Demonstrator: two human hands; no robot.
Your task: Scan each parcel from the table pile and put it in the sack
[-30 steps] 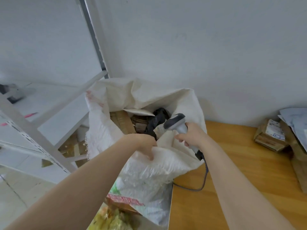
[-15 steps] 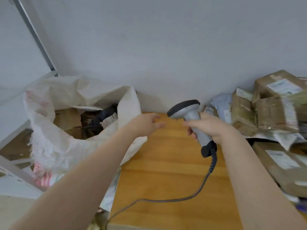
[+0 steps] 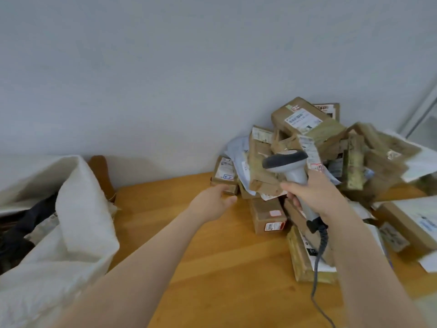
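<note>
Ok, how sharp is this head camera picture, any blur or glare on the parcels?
Head view: motion blur smears the right side of the parcel pile, labels there unreadable; the scanner in the right hand is fairly sharp; lighting is soft and even, no glare.

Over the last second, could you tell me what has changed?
The left hand let go of the sack rim and swung right across the table, reaching open toward the small parcel at the left edge of the pile. The right hand carried the scanner from over the sack to the front of the pile. Its grip on the scanner is unchanged.
</note>
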